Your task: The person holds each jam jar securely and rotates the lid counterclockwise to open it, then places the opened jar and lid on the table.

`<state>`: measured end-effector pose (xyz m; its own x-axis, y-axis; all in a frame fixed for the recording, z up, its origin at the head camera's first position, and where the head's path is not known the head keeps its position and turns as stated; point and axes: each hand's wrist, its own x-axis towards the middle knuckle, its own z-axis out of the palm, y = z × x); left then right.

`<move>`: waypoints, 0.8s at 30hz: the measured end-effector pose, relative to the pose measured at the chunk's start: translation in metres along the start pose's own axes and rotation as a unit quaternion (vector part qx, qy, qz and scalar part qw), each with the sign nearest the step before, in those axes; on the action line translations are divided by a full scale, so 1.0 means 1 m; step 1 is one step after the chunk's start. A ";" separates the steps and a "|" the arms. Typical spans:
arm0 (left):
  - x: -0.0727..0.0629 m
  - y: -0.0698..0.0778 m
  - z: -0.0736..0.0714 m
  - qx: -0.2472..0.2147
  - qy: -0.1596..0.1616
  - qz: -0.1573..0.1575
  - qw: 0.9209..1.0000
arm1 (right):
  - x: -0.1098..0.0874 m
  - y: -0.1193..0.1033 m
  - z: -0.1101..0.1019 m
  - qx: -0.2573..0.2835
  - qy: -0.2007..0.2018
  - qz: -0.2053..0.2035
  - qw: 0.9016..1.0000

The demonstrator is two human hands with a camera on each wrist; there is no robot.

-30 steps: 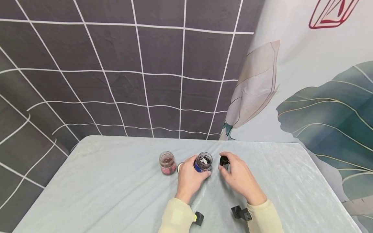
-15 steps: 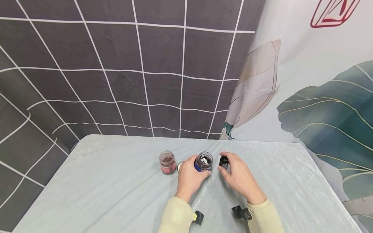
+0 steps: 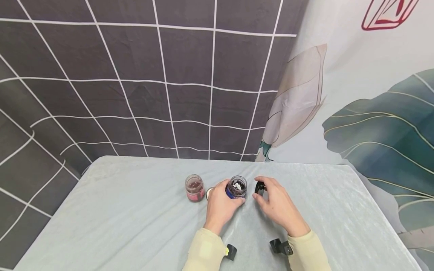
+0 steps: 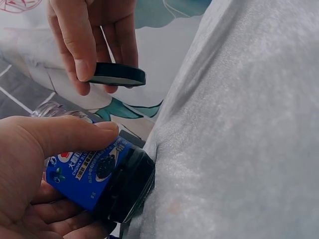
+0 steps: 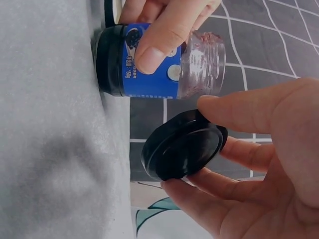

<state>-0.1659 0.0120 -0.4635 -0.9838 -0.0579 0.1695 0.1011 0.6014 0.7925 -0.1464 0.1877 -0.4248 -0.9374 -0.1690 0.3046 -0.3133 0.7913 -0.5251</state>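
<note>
My left hand (image 3: 220,209) grips a glass jam jar with a blue label (image 4: 84,172), which stands upright on the cloth with its mouth uncovered. Dark jam fills its lower part, and white bits show inside from above. Just right of the jar, my right hand (image 3: 279,205) pinches a black lid (image 5: 184,144) by its edge between thumb and fingers. The lid is tilted and held apart from the jar, above the cloth. A second open jar with a red label (image 3: 195,189) stands left of my left hand, dark red jam in it.
A pale round lid (image 3: 208,194) lies between the red-label jar and my left hand, partly hidden by the hand. Light grey cloth (image 3: 135,218) covers the table. Behind it hang a dark grid-patterned curtain (image 3: 190,101) and a leaf-print curtain (image 3: 373,131).
Hands, jars and lid keep their places on and over the table. Only a very slight shift of the head view shows.
</note>
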 end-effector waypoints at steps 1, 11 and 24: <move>0.000 0.000 0.000 0.000 0.000 -0.002 1.000 | 0.000 0.000 0.000 -0.001 0.000 -0.001 1.000; 0.000 0.000 0.000 -0.005 0.002 -0.003 1.000 | 0.000 0.002 0.001 0.002 0.001 -0.010 1.000; -0.001 0.001 0.000 -0.003 0.000 -0.005 1.000 | -0.001 0.002 0.002 0.020 0.002 -0.011 1.000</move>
<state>-0.1652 0.0122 -0.4629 -0.9846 -0.0645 0.1624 0.0927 0.5953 0.7981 -0.1464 0.1885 -0.4280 -0.9293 -0.1838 0.3204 -0.3403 0.7635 -0.5489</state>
